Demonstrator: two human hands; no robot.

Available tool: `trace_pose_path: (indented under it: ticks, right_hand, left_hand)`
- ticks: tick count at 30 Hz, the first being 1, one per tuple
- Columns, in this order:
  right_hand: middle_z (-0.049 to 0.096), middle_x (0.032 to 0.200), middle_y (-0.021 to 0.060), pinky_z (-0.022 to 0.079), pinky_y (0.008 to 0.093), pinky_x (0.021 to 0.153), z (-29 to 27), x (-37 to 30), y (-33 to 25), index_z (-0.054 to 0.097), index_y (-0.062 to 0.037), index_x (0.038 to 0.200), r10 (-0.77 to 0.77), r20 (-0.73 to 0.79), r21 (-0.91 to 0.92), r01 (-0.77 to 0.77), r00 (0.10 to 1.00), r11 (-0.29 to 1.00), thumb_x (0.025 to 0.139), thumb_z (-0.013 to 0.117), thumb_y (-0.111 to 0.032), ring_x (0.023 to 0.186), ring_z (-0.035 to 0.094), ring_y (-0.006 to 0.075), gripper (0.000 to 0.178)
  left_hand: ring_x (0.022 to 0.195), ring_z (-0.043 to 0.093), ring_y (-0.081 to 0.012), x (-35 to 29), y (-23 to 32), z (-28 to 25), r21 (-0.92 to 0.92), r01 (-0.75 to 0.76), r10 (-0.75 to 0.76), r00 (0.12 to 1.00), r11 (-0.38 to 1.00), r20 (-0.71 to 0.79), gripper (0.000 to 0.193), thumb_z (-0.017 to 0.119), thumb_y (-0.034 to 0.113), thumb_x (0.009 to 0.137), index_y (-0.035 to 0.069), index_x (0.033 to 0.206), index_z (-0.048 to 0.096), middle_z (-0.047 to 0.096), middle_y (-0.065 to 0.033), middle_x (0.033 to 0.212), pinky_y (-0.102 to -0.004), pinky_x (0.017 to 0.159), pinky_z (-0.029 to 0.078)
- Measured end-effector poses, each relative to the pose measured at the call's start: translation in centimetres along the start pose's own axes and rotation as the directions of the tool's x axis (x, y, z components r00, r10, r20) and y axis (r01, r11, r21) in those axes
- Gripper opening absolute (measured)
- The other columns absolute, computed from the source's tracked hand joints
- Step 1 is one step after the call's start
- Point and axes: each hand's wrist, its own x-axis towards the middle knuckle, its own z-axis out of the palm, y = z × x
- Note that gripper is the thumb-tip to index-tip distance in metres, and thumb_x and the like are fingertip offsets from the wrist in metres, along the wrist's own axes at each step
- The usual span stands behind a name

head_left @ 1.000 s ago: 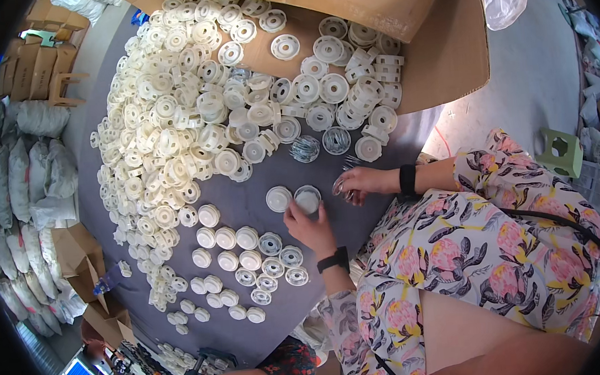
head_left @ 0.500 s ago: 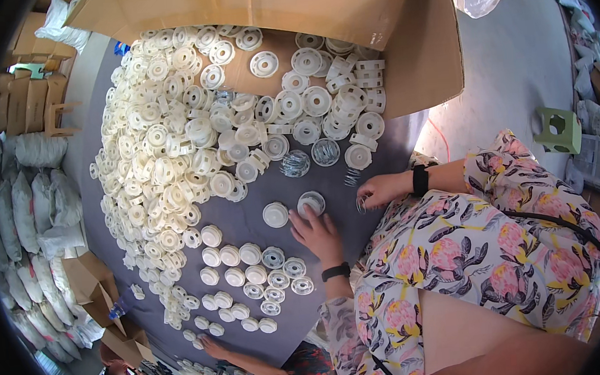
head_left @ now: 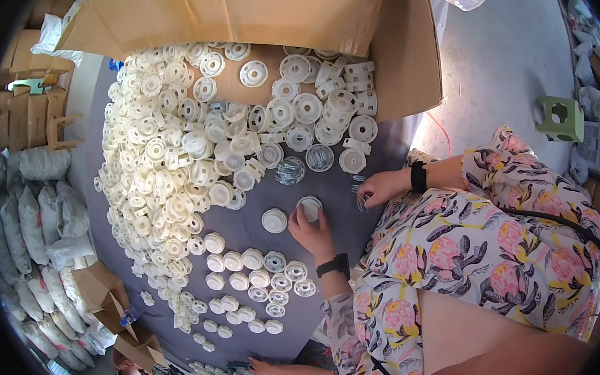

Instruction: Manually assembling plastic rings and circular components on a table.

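My left hand (head_left: 310, 233) has its fingers bent around the rim of a white round plastic part (head_left: 310, 206) on the dark grey cloth. Just to its left lies another white round part (head_left: 274, 220). My right hand (head_left: 384, 187) is closed on thin metal wire springs (head_left: 361, 195), whose coils stick out past the fingertips. Farther off sit a bundle of springs (head_left: 289, 171) and a white ring with springs in it (head_left: 319, 158). Nearer and to the left, several capped white parts (head_left: 232, 261) and open ones with metal inside (head_left: 295, 270) stand in rows.
A large heap of white plastic rings (head_left: 163, 149) covers the left of the table, spilling from a tipped cardboard box (head_left: 230, 13) at the back. A green stool (head_left: 560, 119) stands on the floor at right. Another person's hand (head_left: 261, 367) is at the lower left.
My left fingers, spread over the white part before, now curl around its rim. The spring that lay apart on the cloth now shows at my right fingertips. The other person's hand has left the small parts.
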Motion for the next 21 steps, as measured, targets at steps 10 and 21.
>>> trace_pose_path:
  ticks: [10, 21]
  right_hand:
    - [0.062, 0.095, 0.0180, 0.046, 0.0373, 0.078, 0.0, -0.7, 2.5, 0.057, 0.0003, 0.106, -0.075, 0.012, 0.004, 0.075, 0.997, 0.997, 0.081, 0.054, -0.026, 0.085, 0.060, 0.0280, 0.037]
    - [0.054, 0.106, 0.0109, 0.054, 0.0382, 0.072, 0.1, 0.2, 1.2, 0.044, -0.0029, 0.122, 0.269, 0.001, 0.752, -0.178, 0.963, 0.634, 0.077, 0.055, -0.011, 0.084, 0.058, 0.0201, 0.047]
  left_hand:
    - [0.100, 0.053, -0.0335, 3.1, 7.4, 3.5, -0.010, -0.363, 0.362, 0.926, 0.932, 0.104, 0.053, 0.074, 0.025, 0.070, 0.008, 0.116, 0.053, 0.052, -0.0160, 0.113, -0.0428, 0.084, 0.041]
    - [0.102, 0.054, -0.0372, 2.7, 6.1, 5.6, -0.268, -0.083, 0.145, 0.964, 0.960, 0.223, 0.048, 0.070, 0.010, 0.071, 0.004, 0.114, 0.051, 0.053, -0.0176, 0.117, -0.0427, 0.083, 0.047]
